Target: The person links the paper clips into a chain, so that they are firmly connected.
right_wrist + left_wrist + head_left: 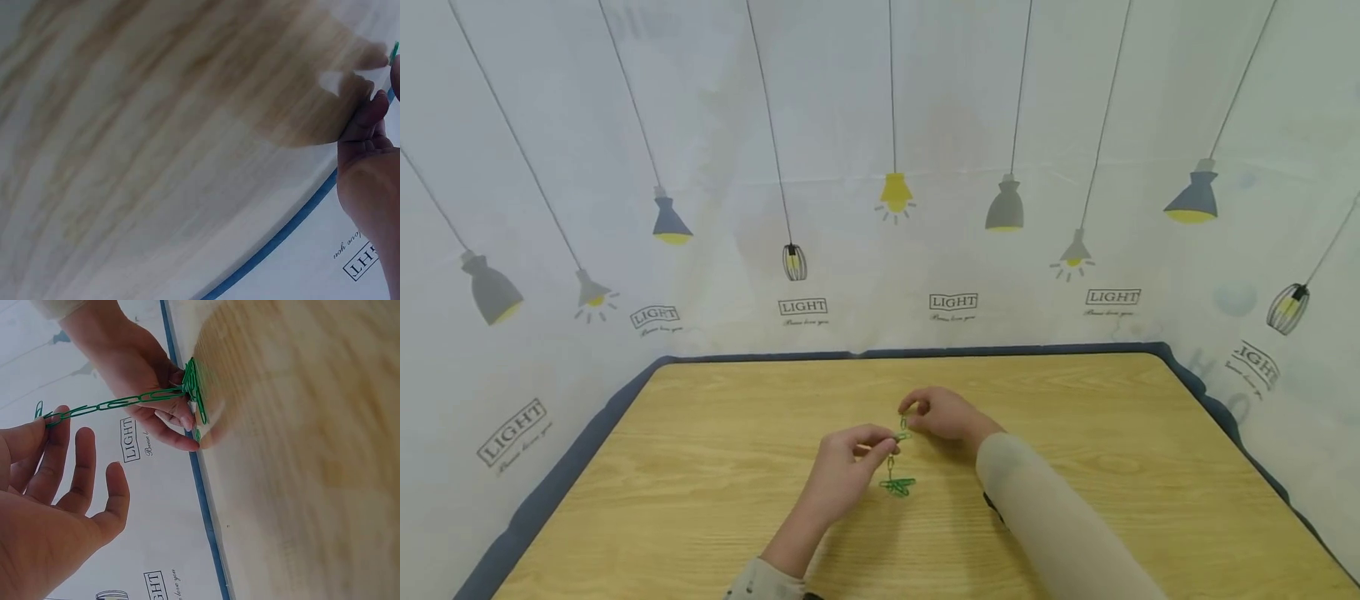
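Note:
My left hand [842, 467] pinches the upper end of a chain of linked green paper clips [119, 402] between thumb and index finger, its other fingers loosely bent. From there the chain hangs down towards a small pile of green paper clips [897, 487] on the tabletop. Farther back and to the right, my right hand [950, 414] has a single green paper clip [904, 422] between its thumb and index fingertip, low over the wood. Only part of the right hand [369, 169] and a sliver of green show at the edge of the right wrist view.
The wooden table [715, 433] has a dark blue edging [760, 357] along its back and sides. Behind it and at both sides stands a pale curtain [850, 100] printed with hanging lamps and the word LIGHT.

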A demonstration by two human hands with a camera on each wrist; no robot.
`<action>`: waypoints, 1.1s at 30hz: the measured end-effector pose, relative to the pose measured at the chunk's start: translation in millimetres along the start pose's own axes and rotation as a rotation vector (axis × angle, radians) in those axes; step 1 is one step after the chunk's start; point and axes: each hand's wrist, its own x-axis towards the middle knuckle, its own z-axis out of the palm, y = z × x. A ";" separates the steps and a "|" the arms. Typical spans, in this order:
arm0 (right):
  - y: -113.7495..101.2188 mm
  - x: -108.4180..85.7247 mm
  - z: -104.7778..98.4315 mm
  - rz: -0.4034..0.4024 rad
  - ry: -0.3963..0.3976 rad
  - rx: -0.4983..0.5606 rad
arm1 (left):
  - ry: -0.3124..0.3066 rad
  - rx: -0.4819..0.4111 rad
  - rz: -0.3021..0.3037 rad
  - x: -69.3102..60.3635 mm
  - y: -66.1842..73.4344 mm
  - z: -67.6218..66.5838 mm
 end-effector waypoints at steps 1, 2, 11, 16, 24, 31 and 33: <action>-1.0 0.7 0.0 0.006 0.002 -0.017 | 0.000 -0.002 0.001 0.4 0.2 -0.2; -1.9 1.5 -0.1 0.014 0.003 -0.033 | 0.001 -0.005 0.003 0.8 0.4 -0.4; -5.2 5.5 -1.9 0.014 -0.014 -0.099 | 0.003 -0.025 -0.026 1.7 1.3 -5.1; -2.1 3.7 -3.4 0.022 0.006 -0.084 | -0.008 -0.060 -0.064 3.0 1.1 -7.4; -0.7 2.9 -4.3 0.007 0.008 -0.071 | 0.002 -0.061 -0.078 4.1 0.5 -9.5; -1.7 5.3 -3.4 -0.016 -0.031 -0.131 | -0.012 -0.057 -0.074 4.3 0.6 -10.1; -1.5 6.7 -2.4 -0.015 -0.045 -0.144 | -0.012 -0.055 -0.073 4.2 0.2 -10.0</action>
